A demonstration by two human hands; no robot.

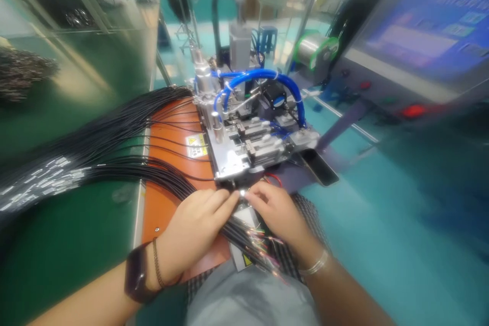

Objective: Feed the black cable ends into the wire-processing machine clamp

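Note:
My left hand (202,216) reaches over the bundle of black cables (168,175) at the front edge of the machine, its fingers curled and pressed together. Opposite it, my right hand (277,211) is closed in a pinch, thumb and forefinger meeting. A small shiny metal piece (242,194) shows between the two sets of fingertips. What either hand grips is too small or hidden to make out. Below my hands, the cables end in stripped, coloured wire tips (260,242) close to my lap.
Just beyond my hands stands a metal bench machine (233,160) with blue air hoses (263,74). Its orange top (175,137) carries more black cables from the left. A dark tray (321,167), a green-rimmed wire spool (315,50) and a blurred screen (431,25) are on the right.

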